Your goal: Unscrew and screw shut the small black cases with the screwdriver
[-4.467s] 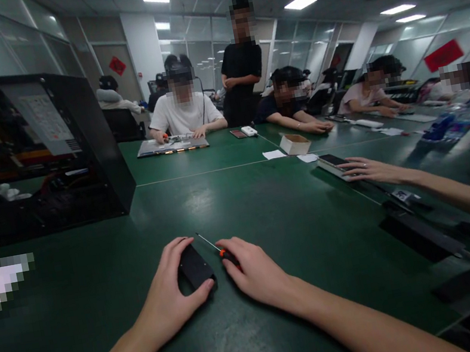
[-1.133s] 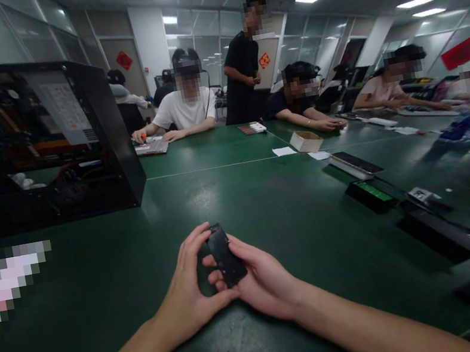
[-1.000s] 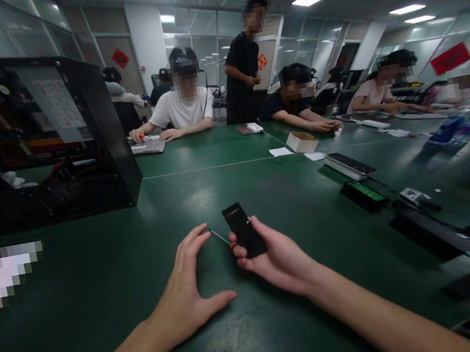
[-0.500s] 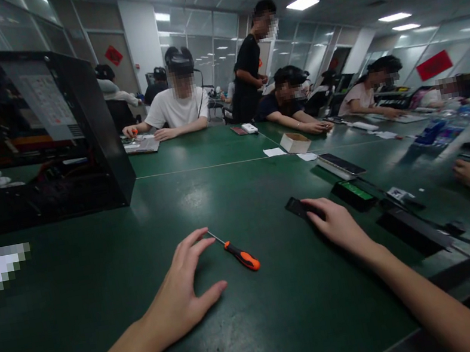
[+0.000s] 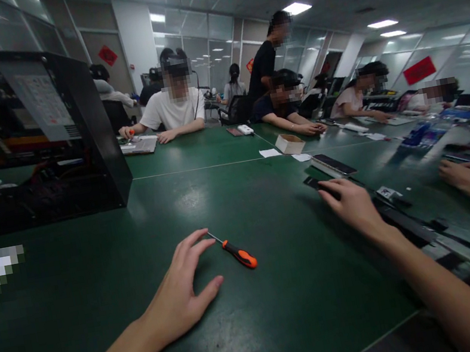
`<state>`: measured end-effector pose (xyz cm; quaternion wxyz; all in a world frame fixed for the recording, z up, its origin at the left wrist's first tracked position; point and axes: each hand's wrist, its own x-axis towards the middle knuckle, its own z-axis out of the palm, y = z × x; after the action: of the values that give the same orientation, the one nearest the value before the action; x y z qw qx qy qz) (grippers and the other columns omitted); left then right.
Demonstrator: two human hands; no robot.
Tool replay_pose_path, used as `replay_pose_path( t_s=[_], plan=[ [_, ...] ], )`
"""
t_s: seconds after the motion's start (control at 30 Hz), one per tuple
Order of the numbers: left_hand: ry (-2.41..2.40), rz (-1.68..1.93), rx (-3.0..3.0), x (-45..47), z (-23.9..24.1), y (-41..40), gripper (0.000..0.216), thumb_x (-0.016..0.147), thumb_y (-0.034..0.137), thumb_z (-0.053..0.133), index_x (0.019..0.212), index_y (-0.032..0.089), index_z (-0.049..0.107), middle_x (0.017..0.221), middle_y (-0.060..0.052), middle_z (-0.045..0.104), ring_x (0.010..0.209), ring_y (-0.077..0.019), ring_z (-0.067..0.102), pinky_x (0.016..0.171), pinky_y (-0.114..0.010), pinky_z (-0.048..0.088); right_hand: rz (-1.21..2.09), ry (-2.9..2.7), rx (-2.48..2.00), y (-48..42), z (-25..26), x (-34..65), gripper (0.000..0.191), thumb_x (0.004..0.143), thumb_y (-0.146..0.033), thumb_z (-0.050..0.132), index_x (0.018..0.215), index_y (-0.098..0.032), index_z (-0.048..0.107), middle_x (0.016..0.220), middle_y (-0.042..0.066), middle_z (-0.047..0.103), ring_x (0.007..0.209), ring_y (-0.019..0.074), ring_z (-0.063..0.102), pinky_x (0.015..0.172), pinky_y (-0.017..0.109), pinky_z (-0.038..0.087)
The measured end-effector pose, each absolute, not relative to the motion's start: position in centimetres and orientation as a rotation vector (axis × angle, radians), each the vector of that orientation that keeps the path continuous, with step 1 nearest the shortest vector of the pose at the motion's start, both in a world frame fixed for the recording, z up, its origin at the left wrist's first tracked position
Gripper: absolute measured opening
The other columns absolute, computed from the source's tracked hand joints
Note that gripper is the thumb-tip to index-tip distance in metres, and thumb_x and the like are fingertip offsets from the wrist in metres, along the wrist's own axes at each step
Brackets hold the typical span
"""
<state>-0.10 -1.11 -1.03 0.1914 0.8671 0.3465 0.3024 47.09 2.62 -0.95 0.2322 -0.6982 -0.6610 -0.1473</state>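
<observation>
On the green table (image 5: 258,305) lies a screwdriver (image 5: 240,254) with an orange and black handle, its thin shaft pointing up and left. My left hand (image 5: 191,287) rests beside it, fingers spread, with the fingertips by the shaft's tip. The thumb stands apart from the fingers and nothing is gripped. Farther right, my right hand (image 5: 351,204) holds a flat, dark rectangular object (image 5: 311,183) between thumb and fingers. Only its far end shows; the rest is hidden by the hand, and its exact kind is unclear.
A black computer case (image 5: 91,134) with an open side stands at the left. Beyond my right hand are a phone-like slab on a white box (image 5: 331,166), a small open carton (image 5: 290,143) and black adapters with cables (image 5: 407,224). A co-worker's hands (image 5: 462,172) are at the far right.
My right hand has moved right and away from me with the dark object, now in front of the black and green box. My left hand and the screwdriver stay in place.
</observation>
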Motion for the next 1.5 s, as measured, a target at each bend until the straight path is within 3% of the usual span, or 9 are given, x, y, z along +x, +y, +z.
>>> replay_pose_path(
  t_s=[0.1, 0.27, 0.6, 0.87, 1.07, 1.13, 1.2, 1.33, 1.5],
  plan=[
    [0.966, 0.848, 2.451, -0.1, -1.0, -1.1, 0.05, 0.098, 0.029, 0.056, 0.145, 0.031, 0.039, 0.158, -0.012, 0.036, 0.145, -0.0341, 0.039, 0.116, -0.059, 0.041, -0.518, -1.61, -2.085, 2.8, 0.6, 51.5, 0.05, 0.095, -0.04, 0.046, 0.124, -0.007, 0.071, 0.123, 0.023, 0.07, 0.109, 0.0361, 0.067, 0.096, 0.049, 0.052],
    [0.957, 0.852, 2.46, -0.2, -1.0, -0.9, 0.048, 0.099, 0.028, 0.055, 0.145, 0.03, 0.039, 0.157, -0.013, 0.037, 0.145, -0.0345, 0.04, 0.115, -0.059, 0.042, -0.48, -1.575, -2.274, 3.1, -0.1, 54.8, 0.043, 0.091, -0.041, 0.054, 0.114, -0.014, 0.078, 0.106, 0.017, 0.077, 0.092, 0.0331, 0.072, 0.08, 0.041, 0.055],
    [0.968, 0.874, 2.446, -0.2, -1.0, -1.0, 0.048, 0.097, 0.028, 0.057, 0.143, 0.03, 0.046, 0.156, -0.011, 0.042, 0.143, -0.0349, 0.043, 0.114, -0.057, 0.044, -0.427, -1.665, -2.429, 3.5, -0.9, 55.0, 0.047, 0.095, -0.042, 0.048, 0.125, -0.018, 0.075, 0.097, 0.018, 0.078, 0.086, 0.0332, 0.073, 0.073, 0.039, 0.054],
    [0.95, 0.872, 2.454, 0.0, -1.1, -1.0, 0.044, 0.098, 0.029, 0.056, 0.141, 0.03, 0.047, 0.156, -0.011, 0.041, 0.143, -0.0337, 0.042, 0.115, -0.057, 0.043, -0.42, -1.837, -2.39, 3.4, -2.3, 54.5, 0.048, 0.096, -0.032, 0.045, 0.136, -0.013, 0.065, 0.128, 0.019, 0.07, 0.099, 0.0315, 0.071, 0.089, 0.042, 0.053],
    [0.942, 0.854, 2.475, 0.0, -0.7, -1.0, 0.042, 0.097, 0.026, 0.056, 0.139, 0.027, 0.05, 0.154, -0.013, 0.044, 0.142, -0.0343, 0.044, 0.114, -0.058, 0.044, -0.376, -1.848, -2.395, 5.1, 2.3, 56.6, 0.035, 0.096, -0.026, 0.047, 0.11, -0.01, 0.075, 0.115, 0.02, 0.073, 0.102, 0.0281, 0.069, 0.085, 0.035, 0.049],
    [0.945, 0.845, 2.475, 0.0, -0.5, -1.0, 0.042, 0.097, 0.027, 0.056, 0.138, 0.027, 0.051, 0.154, -0.013, 0.045, 0.141, -0.0345, 0.045, 0.113, -0.058, 0.044, -0.382, -1.786, -2.429, 5.8, 4.0, 57.4, 0.039, 0.099, -0.032, 0.044, 0.109, -0.007, 0.072, 0.11, 0.022, 0.073, 0.098, 0.0283, 0.068, 0.082, 0.037, 0.048],
    [0.957, 0.852, 2.461, 0.0, -0.5, -1.0, 0.041, 0.097, 0.027, 0.057, 0.138, 0.027, 0.053, 0.153, -0.012, 0.046, 0.141, -0.0347, 0.045, 0.113, -0.057, 0.045, -0.331, -1.773, -2.457, 6.5, 4.7, 57.8, 0.041, 0.101, -0.039, 0.043, 0.105, -0.009, 0.071, 0.099, 0.018, 0.074, 0.088, 0.0248, 0.068, 0.078, 0.036, 0.048],
    [0.959, 0.865, 2.446, 0.0, -0.7, -1.1, 0.04, 0.098, 0.028, 0.055, 0.138, 0.03, 0.052, 0.153, -0.011, 0.045, 0.14, -0.0339, 0.045, 0.113, -0.058, 0.044, -0.2, -1.88, -2.453, 7.6, 2.7, 57.4, 0.033, 0.099, -0.034, 0.047, 0.089, -0.015, 0.073, 0.092, 0.012, 0.076, 0.083, 0.0223, 0.069, 0.074, 0.03, 0.048],
    [0.961, 0.853, 2.45, -0.3, -1.1, -0.9, 0.043, 0.096, 0.027, 0.057, 0.138, 0.031, 0.054, 0.154, -0.009, 0.046, 0.139, -0.0338, 0.047, 0.112, -0.056, 0.047, -0.223, -1.933, -2.449, 7.7, 0.1, 57.0, 0.031, 0.097, -0.034, 0.047, 0.094, -0.017, 0.073, 0.095, 0.014, 0.077, 0.087, 0.0265, 0.071, 0.074, 0.032, 0.048]
  ],
)
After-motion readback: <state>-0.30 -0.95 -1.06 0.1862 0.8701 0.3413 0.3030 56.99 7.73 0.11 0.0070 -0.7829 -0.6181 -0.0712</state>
